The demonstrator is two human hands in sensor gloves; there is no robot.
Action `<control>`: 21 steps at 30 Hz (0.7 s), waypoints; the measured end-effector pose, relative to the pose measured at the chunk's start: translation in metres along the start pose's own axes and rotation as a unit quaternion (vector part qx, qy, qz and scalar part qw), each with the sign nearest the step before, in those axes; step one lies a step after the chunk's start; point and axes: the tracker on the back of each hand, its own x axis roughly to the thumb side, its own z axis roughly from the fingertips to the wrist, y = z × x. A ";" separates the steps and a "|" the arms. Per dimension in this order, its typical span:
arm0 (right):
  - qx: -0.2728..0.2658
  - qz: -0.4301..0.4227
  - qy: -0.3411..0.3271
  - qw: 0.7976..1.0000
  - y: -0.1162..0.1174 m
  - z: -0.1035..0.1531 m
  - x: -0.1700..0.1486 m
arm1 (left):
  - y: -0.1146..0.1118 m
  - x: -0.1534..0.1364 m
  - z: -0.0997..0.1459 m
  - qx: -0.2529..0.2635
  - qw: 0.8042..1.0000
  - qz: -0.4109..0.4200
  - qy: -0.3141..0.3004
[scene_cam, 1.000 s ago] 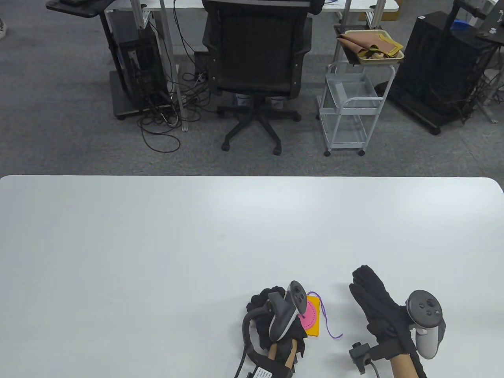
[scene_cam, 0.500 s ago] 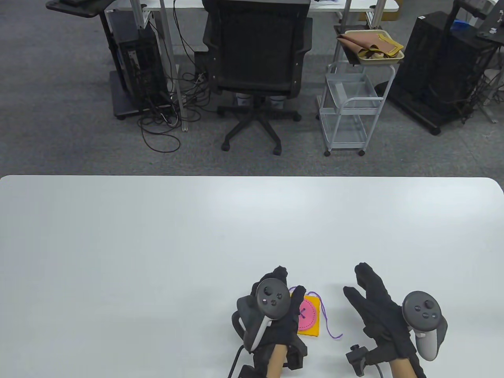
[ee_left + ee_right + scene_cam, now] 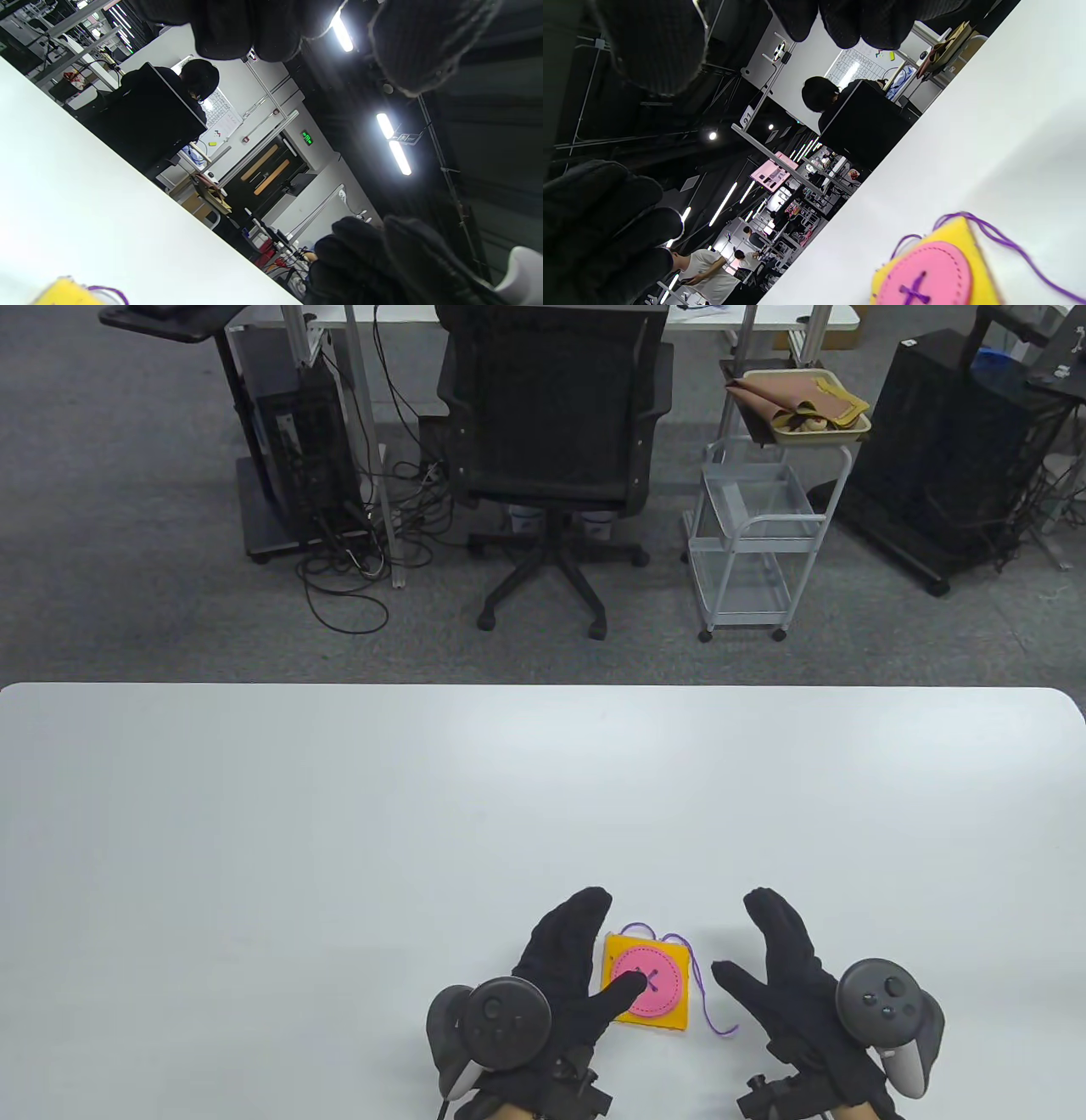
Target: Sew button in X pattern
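A yellow felt square lies near the table's front edge, with a large pink button on it. The button carries a purple X stitch. A loose purple thread trails off to the felt's right. My left hand lies open, palm down, left of the felt. Its thumb tip is over the button's left edge; I cannot tell if it touches. My right hand lies open, palm down, right of the thread, holding nothing. The button and stitch also show in the right wrist view. A felt corner shows in the left wrist view.
The white table stretches wide to the left and behind the hands. Beyond its far edge stand an office chair and a white cart with a tray of cloth.
My left hand turned from on its side to palm down and spread flat, uncovering the felt and button. My right hand shifted slightly left and toward me, staying open.
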 end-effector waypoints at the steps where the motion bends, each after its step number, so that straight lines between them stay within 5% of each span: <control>1: 0.002 0.001 -0.001 1.000 0.002 0.001 -0.002 | -0.001 -0.005 0.003 -0.002 1.000 0.012 0.002; 21: 0.014 0.011 -0.024 1.000 0.018 0.008 -0.009 | -0.016 -0.024 0.015 0.006 1.000 0.019 0.015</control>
